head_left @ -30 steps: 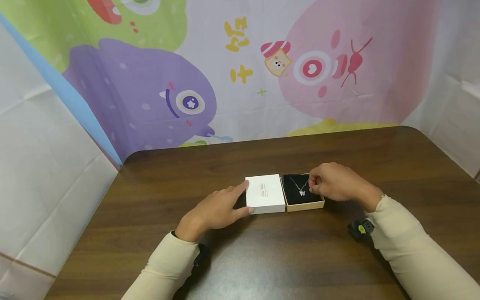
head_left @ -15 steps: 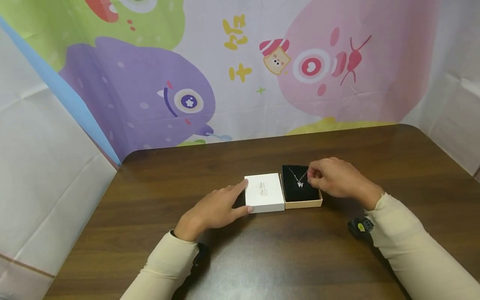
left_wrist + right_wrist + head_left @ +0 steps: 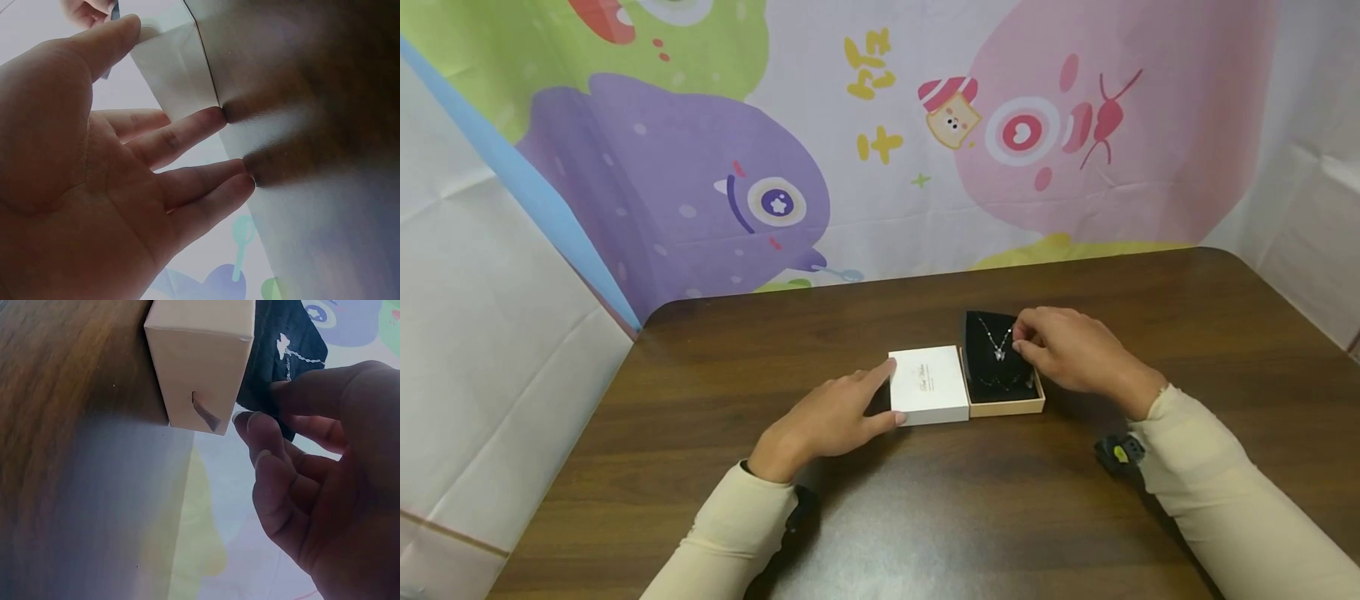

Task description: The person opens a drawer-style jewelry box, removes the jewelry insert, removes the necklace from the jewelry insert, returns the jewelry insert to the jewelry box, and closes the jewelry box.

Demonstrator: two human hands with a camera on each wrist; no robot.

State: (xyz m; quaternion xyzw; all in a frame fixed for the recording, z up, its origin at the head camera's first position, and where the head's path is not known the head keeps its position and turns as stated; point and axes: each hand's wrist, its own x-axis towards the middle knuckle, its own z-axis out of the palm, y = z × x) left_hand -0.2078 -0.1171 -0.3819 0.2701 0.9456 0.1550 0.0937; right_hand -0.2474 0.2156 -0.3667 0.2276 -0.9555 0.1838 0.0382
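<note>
Over the brown surface (image 3: 880,533), the left hand (image 3: 831,417), fingers outstretched, and the right hand (image 3: 1071,346), fingers pinched, were apart: one touched a white lid (image 3: 928,386) beside an open tan box (image 3: 1009,408), the other gripped the tilted black insert (image 3: 979,358) bearing a silvery necklace (image 3: 999,354).

Tiny lettering (image 3: 923,380) on white lid (image 3: 943,400), unreadable, yellow characters (image 3: 870,64) on backdrop (image 3: 872,217)
</note>
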